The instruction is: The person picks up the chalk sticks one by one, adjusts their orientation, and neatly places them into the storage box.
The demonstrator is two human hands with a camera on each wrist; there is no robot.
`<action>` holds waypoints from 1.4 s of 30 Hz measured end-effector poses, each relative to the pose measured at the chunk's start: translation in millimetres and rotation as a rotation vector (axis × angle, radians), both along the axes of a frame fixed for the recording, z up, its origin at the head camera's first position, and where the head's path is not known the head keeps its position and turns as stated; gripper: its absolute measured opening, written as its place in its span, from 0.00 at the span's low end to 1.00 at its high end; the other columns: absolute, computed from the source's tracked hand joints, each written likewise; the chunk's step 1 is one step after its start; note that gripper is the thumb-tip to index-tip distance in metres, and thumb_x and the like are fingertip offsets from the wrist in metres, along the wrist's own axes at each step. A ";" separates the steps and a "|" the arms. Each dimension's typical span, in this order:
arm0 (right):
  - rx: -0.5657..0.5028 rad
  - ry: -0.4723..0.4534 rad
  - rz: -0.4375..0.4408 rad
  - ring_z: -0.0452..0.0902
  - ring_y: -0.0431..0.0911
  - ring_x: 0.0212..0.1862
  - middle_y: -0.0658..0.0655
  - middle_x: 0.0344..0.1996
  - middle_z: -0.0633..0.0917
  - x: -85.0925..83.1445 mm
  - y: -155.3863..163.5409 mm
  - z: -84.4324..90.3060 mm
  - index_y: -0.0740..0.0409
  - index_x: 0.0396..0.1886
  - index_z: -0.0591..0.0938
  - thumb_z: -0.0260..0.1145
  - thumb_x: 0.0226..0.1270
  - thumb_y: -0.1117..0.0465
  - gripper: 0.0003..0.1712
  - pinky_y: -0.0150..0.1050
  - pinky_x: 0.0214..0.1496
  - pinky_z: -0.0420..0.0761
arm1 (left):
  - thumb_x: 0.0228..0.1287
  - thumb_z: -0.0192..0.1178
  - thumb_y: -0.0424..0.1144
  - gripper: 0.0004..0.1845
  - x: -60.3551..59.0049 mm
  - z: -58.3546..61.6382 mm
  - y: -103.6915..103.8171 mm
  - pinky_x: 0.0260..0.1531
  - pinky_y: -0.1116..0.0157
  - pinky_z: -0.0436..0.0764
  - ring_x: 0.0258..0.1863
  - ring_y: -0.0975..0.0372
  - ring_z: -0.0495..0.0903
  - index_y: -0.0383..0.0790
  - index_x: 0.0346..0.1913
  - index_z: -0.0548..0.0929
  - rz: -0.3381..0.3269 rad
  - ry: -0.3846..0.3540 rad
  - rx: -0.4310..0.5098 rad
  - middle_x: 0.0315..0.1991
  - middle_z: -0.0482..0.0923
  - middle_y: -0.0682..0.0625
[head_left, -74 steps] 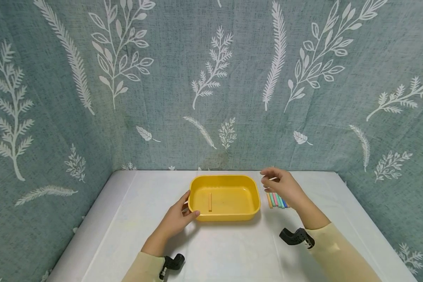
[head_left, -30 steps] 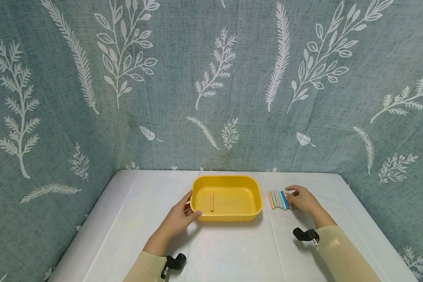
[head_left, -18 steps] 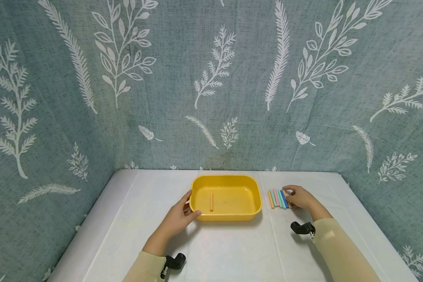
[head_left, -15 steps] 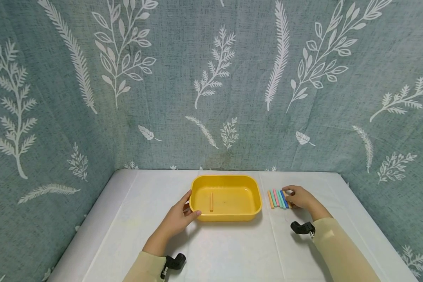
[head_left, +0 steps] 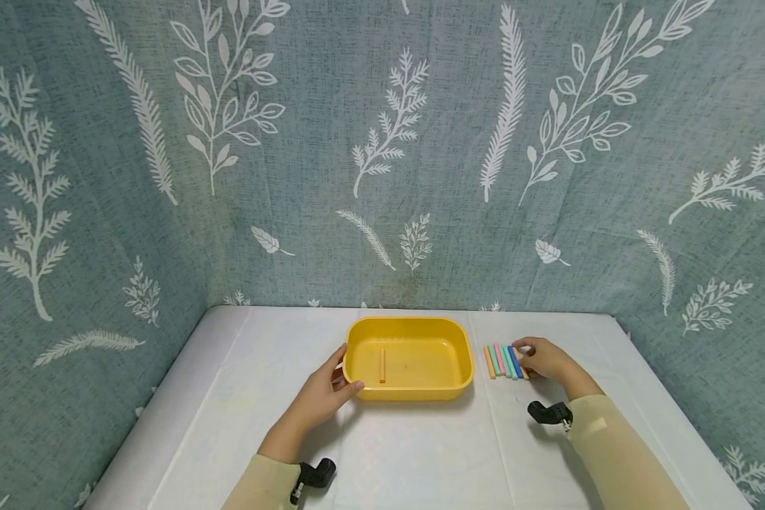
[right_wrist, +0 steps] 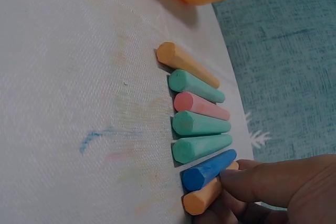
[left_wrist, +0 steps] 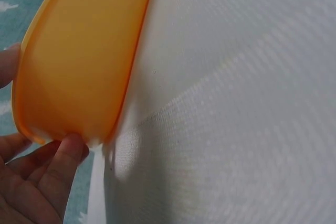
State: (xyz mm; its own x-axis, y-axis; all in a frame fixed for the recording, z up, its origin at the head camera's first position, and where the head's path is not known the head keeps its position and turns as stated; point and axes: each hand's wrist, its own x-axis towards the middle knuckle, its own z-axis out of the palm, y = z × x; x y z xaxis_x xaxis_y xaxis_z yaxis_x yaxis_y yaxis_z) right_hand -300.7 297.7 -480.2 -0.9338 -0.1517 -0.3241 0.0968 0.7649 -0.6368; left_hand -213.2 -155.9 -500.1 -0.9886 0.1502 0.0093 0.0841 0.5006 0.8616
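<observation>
At the left end of the yellow tray [head_left: 408, 393], my left hand [head_left: 321, 393] grips the rim, its thumb at the near corner and its fingers along the side. The left wrist view shows thumb and fingertips on the tray's end wall [left_wrist: 79, 66]. One orange chalk stick [head_left: 382, 365] lies inside the tray. To the right, my right hand [head_left: 545, 360] pinches the orange chalk [right_wrist: 202, 198] at the right end of a row. Its thumb lies on top; the other fingers are partly hidden behind. The blue chalk [right_wrist: 210, 170] lies right against this piece.
Further along the row lie green chalks [right_wrist: 202, 149], a pink chalk [right_wrist: 202, 106] and another orange chalk [right_wrist: 189, 64], side by side on the white tablecloth [head_left: 421, 453]. Faint coloured smudges mark the cloth. A leaf-patterned curtain [head_left: 382, 142] stands behind the table.
My right hand has moved from beside the tray, above the chalks, right and down to the row's right end, where it pinches the orange chalk. The left hand and tray stay put.
</observation>
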 end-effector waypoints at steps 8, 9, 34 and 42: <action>-0.053 0.018 -0.040 0.76 0.48 0.34 0.62 0.39 0.77 4.0 0.9 -1.0 0.69 0.65 0.69 0.58 0.70 0.69 0.25 0.39 0.33 0.81 | 0.66 0.69 0.45 0.47 0.2 -0.4 -0.4 0.60 0.57 0.79 0.67 0.48 0.72 0.44 0.80 0.53 -0.002 0.001 0.015 0.74 0.63 0.39; -0.060 0.025 -0.040 0.76 0.49 0.34 0.62 0.39 0.77 4.6 1.1 -1.8 0.69 0.65 0.68 0.58 0.70 0.69 0.25 0.40 0.33 0.81 | 0.66 0.69 0.45 0.47 0.3 -0.6 -0.3 0.60 0.57 0.79 0.67 0.48 0.72 0.44 0.80 0.53 -0.003 0.000 0.016 0.74 0.63 0.39; -0.318 0.053 -0.147 0.79 0.49 0.36 0.62 0.40 0.78 30.6 0.4 25.4 0.70 0.70 0.62 0.59 0.72 0.69 0.30 0.47 0.40 0.87 | 0.66 0.69 0.45 0.47 -1.4 -3.6 0.7 0.61 0.55 0.78 0.67 0.47 0.72 0.43 0.80 0.53 0.005 -0.002 0.004 0.74 0.62 0.39; -0.374 0.088 -0.128 0.79 0.49 0.37 0.60 0.39 0.77 35.5 -5.2 43.3 0.69 0.72 0.61 0.59 0.75 0.67 0.31 0.48 0.43 0.88 | 0.66 0.69 0.44 0.47 -1.2 -2.4 0.7 0.62 0.55 0.77 0.67 0.47 0.71 0.44 0.80 0.53 -0.001 -0.001 0.015 0.75 0.61 0.39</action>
